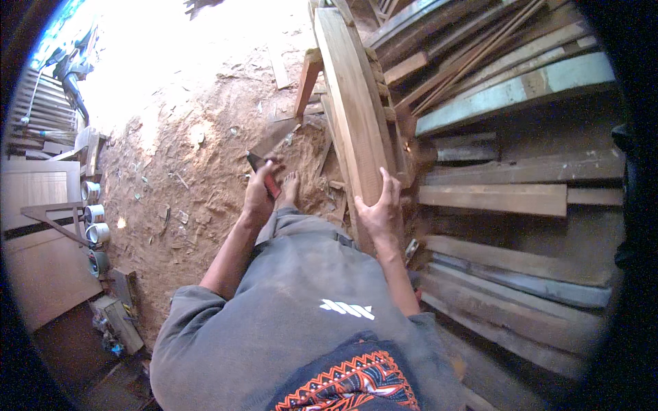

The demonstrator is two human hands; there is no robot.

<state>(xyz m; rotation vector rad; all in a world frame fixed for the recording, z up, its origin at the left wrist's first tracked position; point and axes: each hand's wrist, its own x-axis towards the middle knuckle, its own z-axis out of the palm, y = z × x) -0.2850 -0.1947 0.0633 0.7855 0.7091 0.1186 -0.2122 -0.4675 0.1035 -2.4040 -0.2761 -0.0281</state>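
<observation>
A handsaw is in my left hand (258, 198), whose fingers wrap around its red and black handle (272, 185). The saw's blade (275, 137) points forward and to the right, above the dirt floor and apart from the wood. Along my right side runs a long, thick wooden beam (353, 89), its near end reaching my waist. My right hand (379, 214) rests on the near part of this beam, thumb and fingers spread apart on its surface. A bare foot (290, 186) shows on the ground between the saw and the beam.
A wooden support leg (308, 79) stands beside the beam's far part. Stacked boards (493, 198) fill the right side, one painted pale blue (521, 92). On the left, several cans (96, 233) line up beside wooden panels (44, 274). Shavings and scraps litter the dirt floor (171, 205).
</observation>
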